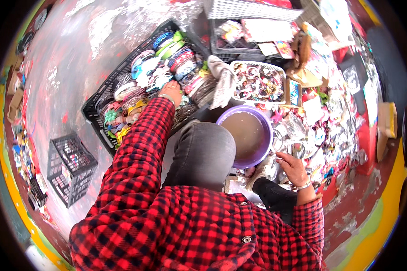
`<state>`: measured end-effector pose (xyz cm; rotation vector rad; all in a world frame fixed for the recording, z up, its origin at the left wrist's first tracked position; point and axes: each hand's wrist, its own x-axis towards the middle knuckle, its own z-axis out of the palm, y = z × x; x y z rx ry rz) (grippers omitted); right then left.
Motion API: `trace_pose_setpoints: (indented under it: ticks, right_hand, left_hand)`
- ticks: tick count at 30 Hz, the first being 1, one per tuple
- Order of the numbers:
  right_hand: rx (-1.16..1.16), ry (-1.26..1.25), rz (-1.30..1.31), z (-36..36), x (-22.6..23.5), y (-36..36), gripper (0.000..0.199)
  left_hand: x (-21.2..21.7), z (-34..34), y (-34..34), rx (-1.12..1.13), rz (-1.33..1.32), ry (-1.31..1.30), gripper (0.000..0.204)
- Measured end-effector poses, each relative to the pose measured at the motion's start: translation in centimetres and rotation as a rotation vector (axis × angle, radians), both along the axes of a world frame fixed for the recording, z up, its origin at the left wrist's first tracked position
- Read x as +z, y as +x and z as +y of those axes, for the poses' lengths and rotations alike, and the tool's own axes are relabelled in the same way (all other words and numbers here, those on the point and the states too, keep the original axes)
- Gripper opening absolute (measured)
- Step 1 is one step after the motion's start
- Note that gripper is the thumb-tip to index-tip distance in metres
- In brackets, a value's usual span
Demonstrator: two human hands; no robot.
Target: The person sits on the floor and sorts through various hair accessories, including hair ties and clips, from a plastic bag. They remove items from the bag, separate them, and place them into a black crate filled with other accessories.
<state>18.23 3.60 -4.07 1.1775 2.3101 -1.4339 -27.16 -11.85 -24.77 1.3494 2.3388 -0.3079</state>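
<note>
My left hand [172, 91] reaches over the near right part of a black plastic crate [114, 76]. Its fingers lie stretched on the headbands [156, 79], which fill the crate in bundles of many colours, some with fabric flowers. No item shows lifted in that hand. My right hand [294, 169] hovers by the near right rim of a purple bucket [270, 131], fingers loosely bent and apart, with nothing visible in them. Murky, brownish water [243, 135] stands in the bucket. A grey-white cloth [221, 79] hangs between the crate and a white tub [282, 90] of small hair accessories.
Another crate [217, 36] with packets and cards stands at the far side. Loose small goods and clear packaging [321, 131] pile up on the right. A smaller black crate [72, 165] sits on the floor at left. My knee [203, 151] rises between crate and bucket.
</note>
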Motion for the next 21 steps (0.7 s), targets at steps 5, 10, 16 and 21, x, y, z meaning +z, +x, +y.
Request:
trace_pose_setpoints:
  ticks: [5,10,16,21]
  right_hand:
    - [0.088,0.084,-0.005,-0.3,0.6,3.1,0.029]
    - [0.292,0.246,0.126,-1.4,1.1,3.5,0.034]
    - [0.43,0.253,0.038,-2.9,3.3,3.7,0.037]
    - [0.527,0.388,-0.061,-2.7,3.1,6.1,0.036]
  left_hand:
    - [-1.6,2.2,-1.2,-0.451,0.173,-0.443,0.041]
    - [1.9,0.7,1.7,-0.155,0.067,-0.017,0.043]
    - [-0.2,-3.9,0.4,-0.211,0.038,0.174,0.033]
    - [13.4,-3.6,4.7,-0.014,-0.17,0.677,0.022]
